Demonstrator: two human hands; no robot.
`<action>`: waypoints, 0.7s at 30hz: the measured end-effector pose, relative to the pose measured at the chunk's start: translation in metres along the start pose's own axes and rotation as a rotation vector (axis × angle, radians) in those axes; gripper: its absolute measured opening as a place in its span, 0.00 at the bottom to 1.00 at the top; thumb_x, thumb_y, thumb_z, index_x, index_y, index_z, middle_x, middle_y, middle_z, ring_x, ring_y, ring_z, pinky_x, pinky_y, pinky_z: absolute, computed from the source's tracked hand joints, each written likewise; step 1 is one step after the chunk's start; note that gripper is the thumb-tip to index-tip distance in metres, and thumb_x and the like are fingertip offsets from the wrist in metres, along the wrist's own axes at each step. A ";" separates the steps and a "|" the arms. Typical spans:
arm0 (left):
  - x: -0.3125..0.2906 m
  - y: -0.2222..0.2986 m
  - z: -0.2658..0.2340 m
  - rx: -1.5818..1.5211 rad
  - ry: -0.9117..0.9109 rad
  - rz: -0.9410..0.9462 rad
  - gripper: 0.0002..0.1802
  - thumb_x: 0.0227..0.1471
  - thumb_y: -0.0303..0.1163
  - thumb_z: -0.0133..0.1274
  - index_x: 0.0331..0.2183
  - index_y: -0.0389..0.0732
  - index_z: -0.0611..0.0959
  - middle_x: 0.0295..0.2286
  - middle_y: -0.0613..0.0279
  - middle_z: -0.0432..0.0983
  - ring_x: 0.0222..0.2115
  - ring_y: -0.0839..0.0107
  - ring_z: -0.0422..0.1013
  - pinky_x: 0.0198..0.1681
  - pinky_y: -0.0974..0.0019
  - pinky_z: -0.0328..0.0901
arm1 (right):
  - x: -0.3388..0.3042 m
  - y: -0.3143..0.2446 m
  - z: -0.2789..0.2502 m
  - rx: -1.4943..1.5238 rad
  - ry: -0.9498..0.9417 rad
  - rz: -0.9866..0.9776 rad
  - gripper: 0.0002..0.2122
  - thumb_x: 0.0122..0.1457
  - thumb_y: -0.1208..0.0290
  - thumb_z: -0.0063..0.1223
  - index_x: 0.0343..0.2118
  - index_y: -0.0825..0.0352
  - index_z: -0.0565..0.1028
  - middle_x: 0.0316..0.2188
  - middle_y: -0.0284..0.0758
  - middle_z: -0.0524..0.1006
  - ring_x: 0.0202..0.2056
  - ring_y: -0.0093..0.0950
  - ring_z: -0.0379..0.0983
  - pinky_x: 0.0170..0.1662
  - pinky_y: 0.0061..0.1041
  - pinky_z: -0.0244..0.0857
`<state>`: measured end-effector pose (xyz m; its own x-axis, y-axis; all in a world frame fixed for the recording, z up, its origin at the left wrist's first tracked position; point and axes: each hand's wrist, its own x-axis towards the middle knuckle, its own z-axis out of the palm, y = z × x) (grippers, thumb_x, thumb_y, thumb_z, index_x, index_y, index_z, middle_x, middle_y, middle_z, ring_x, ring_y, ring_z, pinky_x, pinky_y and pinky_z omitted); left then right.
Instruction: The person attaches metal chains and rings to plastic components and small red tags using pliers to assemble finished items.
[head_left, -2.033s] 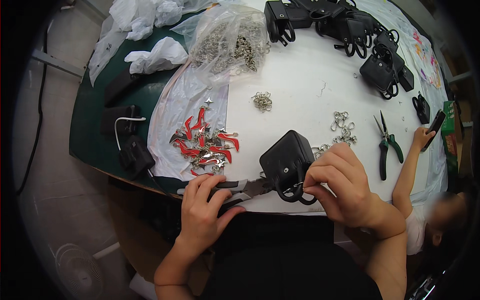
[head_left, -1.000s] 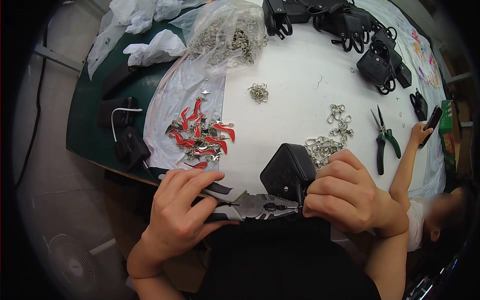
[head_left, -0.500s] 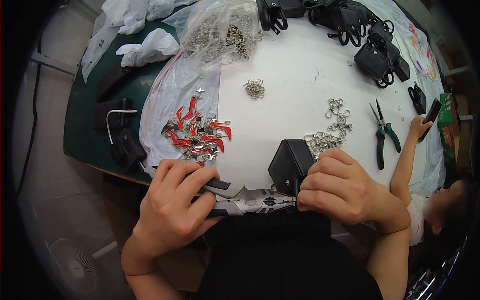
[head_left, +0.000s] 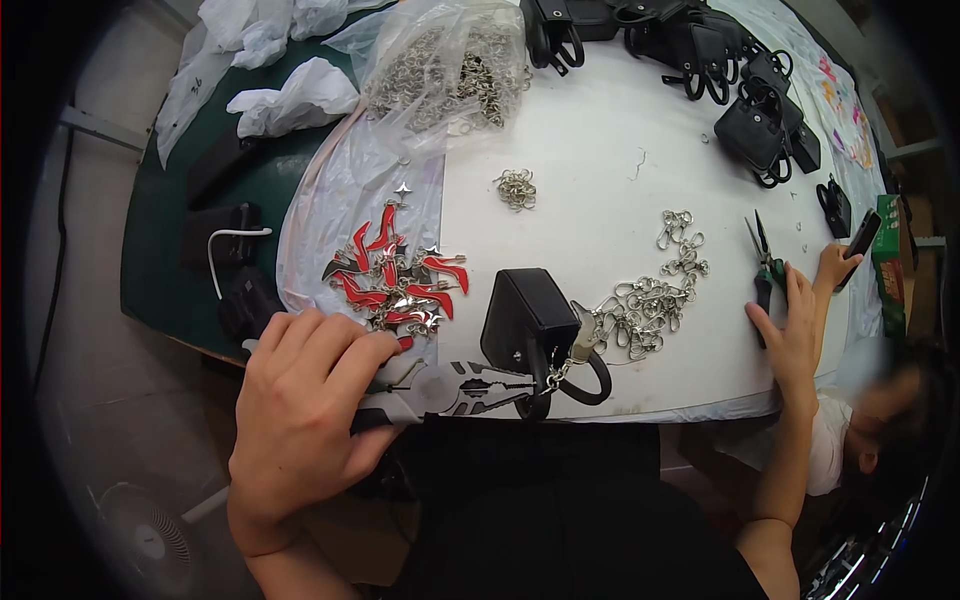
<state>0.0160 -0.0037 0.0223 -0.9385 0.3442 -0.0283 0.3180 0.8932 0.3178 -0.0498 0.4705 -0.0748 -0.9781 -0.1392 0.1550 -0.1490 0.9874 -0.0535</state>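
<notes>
Since half a second ago, the right hand [head_left: 788,335] has left the small, boxy black leather-look handbag [head_left: 532,312] and gone across to the slim long-nosed pliers with green-and-black handles [head_left: 767,268]; the handbag has shifted a little left.

At the left, the left hand [head_left: 308,405] grips the broad steel pliers with grey-and-black handles [head_left: 440,388], their nose at a short silvery chain [head_left: 557,378]. Just beyond that hand lies a heap of red shoe-shaped metal charms [head_left: 390,285]. Near the middle, the handbag rests by the front edge of the white worktop [head_left: 590,230], its loops toward the person, with a shiny silver-grey pendant [head_left: 585,335] against its side. Next comes a spread of silvery metal clasps [head_left: 640,312]. Farther right, the right hand has thumb and fingers spread about the slim pliers; whether it touches them I cannot tell.

The step in hand looks like working the chain's end link at the handbag's loops. The next move probably calls for closing the right hand on the slim pliers and bringing them to that link, the broad pliers held steady.
</notes>
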 end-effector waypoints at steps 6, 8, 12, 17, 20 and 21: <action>-0.007 -0.002 -0.002 0.025 0.079 0.000 0.27 0.26 0.38 0.69 0.33 0.40 0.79 0.27 0.61 0.72 0.29 0.60 0.70 0.34 0.59 0.64 | 0.016 0.000 -0.010 0.397 -0.067 0.169 0.17 0.58 0.76 0.52 0.49 0.75 0.69 0.40 0.42 0.72 0.40 0.37 0.70 0.47 0.30 0.63; -0.006 0.000 0.000 0.035 0.098 -0.001 0.26 0.25 0.39 0.69 0.32 0.41 0.79 0.26 0.62 0.73 0.28 0.61 0.70 0.33 0.59 0.65 | 0.014 -0.036 -0.031 0.768 -0.138 0.298 0.19 0.51 0.80 0.58 0.47 0.73 0.69 0.38 0.40 0.72 0.38 0.34 0.69 0.45 0.27 0.63; -0.006 -0.002 -0.001 0.041 0.104 0.001 0.27 0.23 0.38 0.70 0.31 0.41 0.80 0.26 0.62 0.74 0.28 0.61 0.71 0.33 0.60 0.65 | 0.024 -0.115 -0.080 0.553 -0.235 -0.524 0.29 0.39 0.72 0.70 0.47 0.70 0.70 0.38 0.42 0.73 0.39 0.39 0.72 0.44 0.33 0.66; -0.007 0.001 -0.003 0.024 0.114 0.012 0.28 0.20 0.37 0.70 0.30 0.41 0.80 0.26 0.63 0.75 0.28 0.62 0.72 0.34 0.61 0.66 | 0.035 -0.147 -0.095 0.360 -0.146 -0.758 0.29 0.34 0.66 0.71 0.43 0.70 0.73 0.37 0.41 0.73 0.35 0.39 0.71 0.37 0.37 0.65; -0.011 0.001 -0.004 0.012 0.113 0.003 0.28 0.18 0.37 0.70 0.30 0.41 0.80 0.27 0.63 0.75 0.27 0.62 0.72 0.33 0.61 0.66 | 0.037 -0.149 -0.097 0.338 -0.121 -0.823 0.29 0.33 0.67 0.70 0.42 0.71 0.74 0.36 0.41 0.73 0.33 0.39 0.71 0.35 0.37 0.65; -0.012 0.001 -0.004 0.010 0.108 0.002 0.28 0.19 0.37 0.70 0.30 0.41 0.80 0.27 0.63 0.75 0.27 0.62 0.72 0.33 0.61 0.66 | 0.037 -0.150 -0.097 0.337 -0.113 -0.841 0.29 0.33 0.67 0.70 0.42 0.71 0.74 0.36 0.41 0.73 0.32 0.39 0.71 0.35 0.37 0.64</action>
<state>0.0266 -0.0082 0.0265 -0.9469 0.3128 0.0748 0.3203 0.8958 0.3081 -0.0492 0.3250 0.0347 -0.5338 -0.8270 0.1766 -0.8364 0.4856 -0.2542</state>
